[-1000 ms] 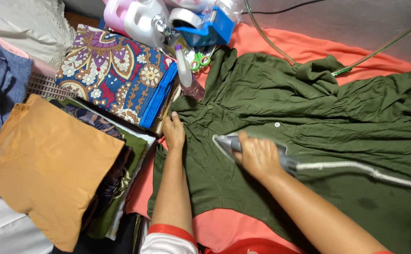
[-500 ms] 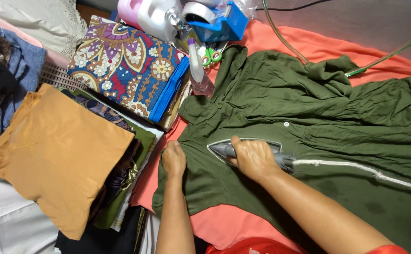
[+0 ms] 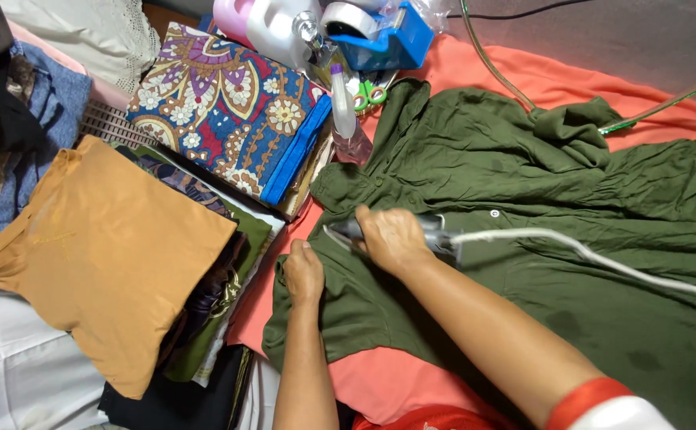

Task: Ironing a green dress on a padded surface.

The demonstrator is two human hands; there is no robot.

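Olive cloth fills most of what lies before you: the shirt (image 3: 539, 239) is spread flat on the coral sheet (image 3: 380, 382), its long axis running from its lower edge near your body, up and away to the collar beside the clutter at the top, with the bulk of it trailing off to your right. To your left sits the stack (image 3: 117, 263) of folded clothes, a mustard top uppermost, and beyond it the patterned cloth (image 3: 220, 111) in blue, red and cream. Your right hand (image 3: 392, 239) is clamped around the handle of the iron (image 3: 348, 231), whose tip points left toward the shirt's near edge; its white cord (image 3: 587, 255) runs off to the right across the fabric. Your left hand (image 3: 304, 271) is loosely curled with the knuckles pressing down on the shirt just beside the iron's tip, pinning the fabric near its left edge; it grips nothing that you can see. The two hands are close together but not touching, left hand nearer the edge, right hand nearer the shirt's middle. At the top lie smaller things: a blue tape dispenser (image 3: 388, 36), a clear spray bottle (image 3: 346, 119) and green-handled scissors (image 3: 369, 95).
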